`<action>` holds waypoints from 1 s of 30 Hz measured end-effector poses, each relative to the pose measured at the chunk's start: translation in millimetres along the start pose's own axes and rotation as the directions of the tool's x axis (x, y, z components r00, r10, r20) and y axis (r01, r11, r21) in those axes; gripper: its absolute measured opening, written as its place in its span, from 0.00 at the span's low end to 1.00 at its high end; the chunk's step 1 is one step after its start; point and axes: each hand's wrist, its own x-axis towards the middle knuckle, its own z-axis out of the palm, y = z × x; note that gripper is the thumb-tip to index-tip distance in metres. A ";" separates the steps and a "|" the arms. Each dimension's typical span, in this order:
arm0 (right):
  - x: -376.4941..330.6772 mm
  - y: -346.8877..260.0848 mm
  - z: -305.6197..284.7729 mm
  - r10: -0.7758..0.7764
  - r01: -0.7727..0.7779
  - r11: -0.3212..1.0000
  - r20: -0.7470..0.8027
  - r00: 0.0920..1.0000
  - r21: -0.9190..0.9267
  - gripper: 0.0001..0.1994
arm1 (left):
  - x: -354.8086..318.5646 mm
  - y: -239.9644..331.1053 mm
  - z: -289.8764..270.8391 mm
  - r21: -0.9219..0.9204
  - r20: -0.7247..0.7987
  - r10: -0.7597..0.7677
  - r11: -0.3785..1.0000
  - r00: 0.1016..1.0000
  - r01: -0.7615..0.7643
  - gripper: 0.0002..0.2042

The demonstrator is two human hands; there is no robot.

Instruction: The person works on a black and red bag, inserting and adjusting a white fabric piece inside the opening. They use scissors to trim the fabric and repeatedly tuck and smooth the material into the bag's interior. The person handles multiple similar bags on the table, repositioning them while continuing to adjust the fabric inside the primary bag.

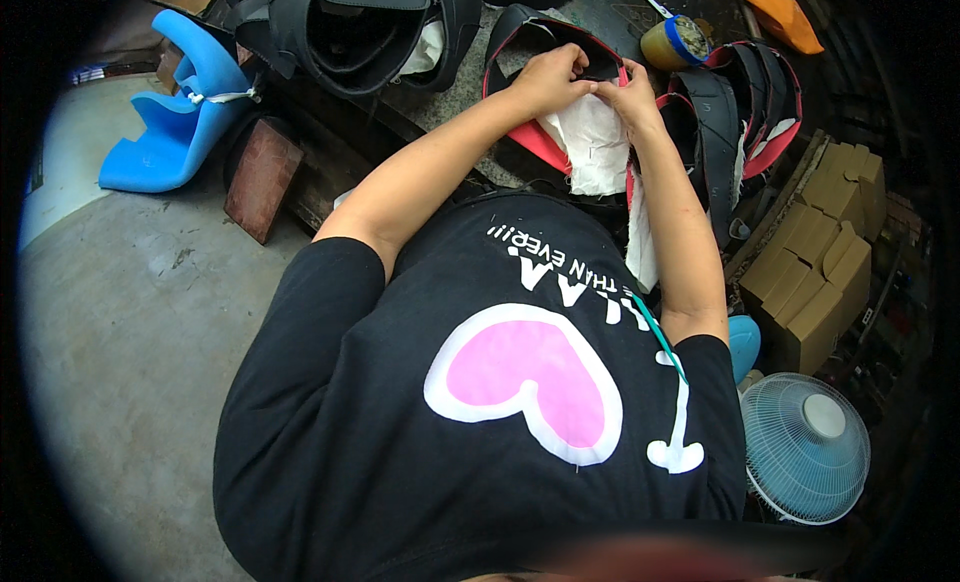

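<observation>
Cloth (pixel 592 147), white, hangs just below the left hand (pixel 552 82) and the right hand (pixel 630 95), on the wearer's side, against a black-and-red piece (pixel 541 145). Thumb tips lie close together above it. The right thumb and forefinger pinch the red edge; the left fingers are bent, though whether they grip cannot be told. Just to the right: black parts (pixel 713 132) with red trim. Beyond the hands: a blue-rimmed jar (pixel 662 48). Farther left: black padded articles (pixel 366 37) on the worktop (pixel 412 106).
</observation>
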 end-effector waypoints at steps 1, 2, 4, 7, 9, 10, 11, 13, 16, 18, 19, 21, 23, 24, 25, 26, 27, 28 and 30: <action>0.4 -0.9 -0.1 0.014 -0.014 0.999 -0.013 1.000 -0.029 0.43 | -0.2 0.5 -2.6 -0.037 0.039 -0.043 0.998 0.998 0.044 0.15; -0.6 -1.6 -1.0 0.011 -0.011 1.000 0.026 1.000 -0.017 0.44 | -1.1 0.2 -5.7 0.006 0.073 -0.005 1.000 0.997 0.005 0.17; -4.2 -4.4 -3.9 0.036 -0.037 0.999 0.063 0.997 0.011 0.45 | -3.7 -1.2 -9.8 0.092 0.135 0.064 0.993 0.989 -0.077 0.19; -11.2 -14.0 -10.7 0.059 -0.071 0.996 0.170 0.984 0.062 0.47 | -6.1 -4.9 -11.4 0.054 0.148 0.114 0.991 0.982 -0.123 0.23; -15.1 -23.4 -22.0 0.068 -0.087 0.992 0.199 0.978 0.089 0.46 | -6.5 -7.9 -12.5 0.037 0.172 0.101 0.993 0.980 -0.109 0.23; -16.7 -27.0 -26.3 0.074 -0.099 0.990 0.221 0.972 0.103 0.45 | -7.0 -8.6 -12.6 0.034 0.190 0.089 0.995 0.978 -0.098 0.23; -17.7 -29.2 -27.9 0.110 -0.136 0.985 0.217 0.970 0.107 0.45 | -8.2 -8.4 -12.6 0.045 0.192 0.152 0.986 0.970 -0.163 0.24; -18.3 -29.6 -29.2 0.150 -0.184 0.974 0.234 0.961 0.133 0.44 | -11.6 -5.7 -13.7 0.091 0.226 0.240 0.960 0.944 -0.266 0.24; -17.3 -19.7 -21.5 0.096 -0.132 0.959 0.151 0.984 0.252 0.41 | -24.1 6.7 -13.0 0.259 0.289 0.288 0.895 0.913 -0.364 0.25; -14.5 -13.2 -19.5 0.106 -0.129 0.951 0.099 0.990 0.280 0.39 | -29.3 16.6 -12.9 0.353 0.315 0.280 0.852 0.907 -0.386 0.26; -13.6 -11.1 -20.2 0.123 -0.148 0.948 0.105 0.987 0.281 0.39 | -30.0 21.0 -13.1 0.404 0.338 0.261 0.828 0.904 -0.390 0.27; -12.9 -10.6 -23.7 0.150 -0.181 0.939 0.124 0.981 0.292 0.38 | -28.5 27.3 -14.7 0.433 0.393 0.247 0.800 0.886 -0.416 0.27; -15.4 -13.7 -27.6 0.138 -0.208 0.891 0.195 0.971 0.405 0.36 | -28.6 30.4 -16.6 0.432 0.403 0.239 0.801 0.883 -0.414 0.27; -17.8 -15.9 -27.4 0.187 -0.248 0.856 0.174 0.967 0.454 0.35 | -29.0 31.3 -17.3 0.426 0.387 0.242 0.809 0.890 -0.405 0.27; -20.0 -18.1 -25.1 0.143 -0.203 0.882 0.167 0.975 0.425 0.35 | -29.2 32.3 -17.6 0.419 0.371 0.245 0.816 0.896 -0.397 0.27; -22.0 -19.9 -21.0 0.150 -0.179 0.902 0.106 0.983 0.392 0.34 | -29.3 33.0 -17.9 0.422 0.375 0.222 0.824 0.900 -0.378 0.27; -23.5 -21.4 -17.5 0.101 -0.127 0.922 0.089 0.991 0.365 0.34 | -29.8 33.9 -18.2 0.390 0.345 0.238 0.844 0.908 -0.369 0.27; -24.0 -22.5 -14.8 0.134 -0.135 0.918 0.028 0.991 0.373 0.34 | -29.8 35.1 -18.6 0.367 0.333 0.227 0.863 0.915 -0.347 0.27; -22.1 -22.3 -9.6 0.094 -0.086 0.911 -0.001 0.996 0.404 0.34 | -29.3 37.7 -20.0 0.303 0.330 0.197 0.904 0.923 -0.301 0.28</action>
